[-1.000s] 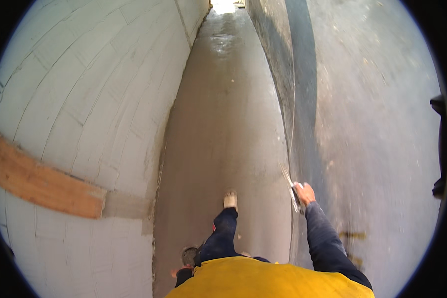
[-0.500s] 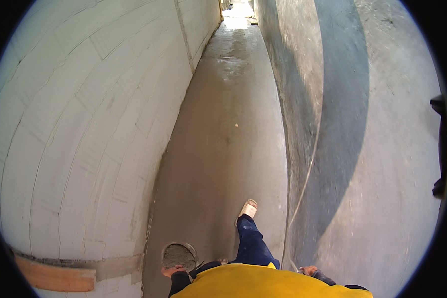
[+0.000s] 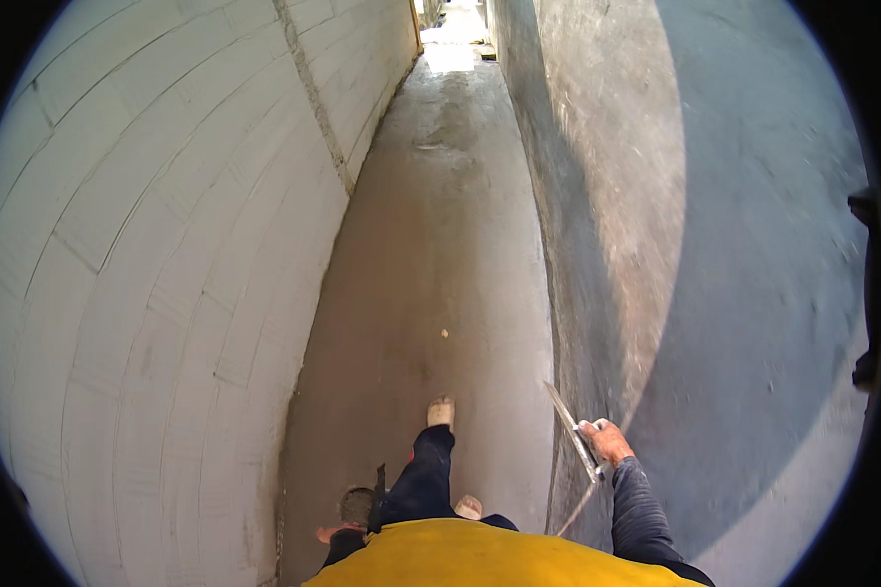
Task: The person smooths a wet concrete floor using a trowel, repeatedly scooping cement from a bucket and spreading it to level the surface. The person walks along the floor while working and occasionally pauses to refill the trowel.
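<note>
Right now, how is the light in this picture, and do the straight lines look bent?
Head view: a shadow edge splits the grey plastered wall into lit and dim parts; the far floor glares, washed out; fisheye curves the block wall; the right hand with its trowel looks reasonably sharp.

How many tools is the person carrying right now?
2. A flat trowel is in the right hand, beside the grey plastered wall. A round mortar-caked tool sits by the left hand, mostly hidden; its kind is unclear.
</note>
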### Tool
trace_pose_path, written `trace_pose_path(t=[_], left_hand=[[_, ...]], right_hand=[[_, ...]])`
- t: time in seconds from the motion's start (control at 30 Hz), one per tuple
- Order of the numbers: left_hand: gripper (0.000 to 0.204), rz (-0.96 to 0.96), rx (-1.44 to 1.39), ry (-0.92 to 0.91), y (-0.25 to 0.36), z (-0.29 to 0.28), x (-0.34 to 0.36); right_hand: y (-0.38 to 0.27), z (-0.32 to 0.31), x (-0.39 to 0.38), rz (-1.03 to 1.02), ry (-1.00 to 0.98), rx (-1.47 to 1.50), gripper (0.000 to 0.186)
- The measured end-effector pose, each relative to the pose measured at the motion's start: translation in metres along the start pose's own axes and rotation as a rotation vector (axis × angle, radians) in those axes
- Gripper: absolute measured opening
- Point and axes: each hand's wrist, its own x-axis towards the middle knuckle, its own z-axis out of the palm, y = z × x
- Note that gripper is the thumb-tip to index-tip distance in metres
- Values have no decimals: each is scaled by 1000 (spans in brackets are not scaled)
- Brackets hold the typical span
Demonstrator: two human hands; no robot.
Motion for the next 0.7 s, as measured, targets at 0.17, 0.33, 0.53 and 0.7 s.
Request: trace_pose_path(t=[0.17, 0.33, 0.53, 0.7], left_hand=[[99, -32, -21, 22, -58, 181, -31], [98, -60, -46, 30, -88, 339, -79], [98, -54, -99, -40, -128, 526, -131], [99, 4, -169, -121, -169, 674, -163]], right_hand=[[-24, -27, 128, 323, -38, -156, 77], [-59, -57, 185, 555, -189, -178, 67], [-214, -125, 317, 484, -233, -124, 69], [-329, -194, 481, 432, -306, -254, 79]])
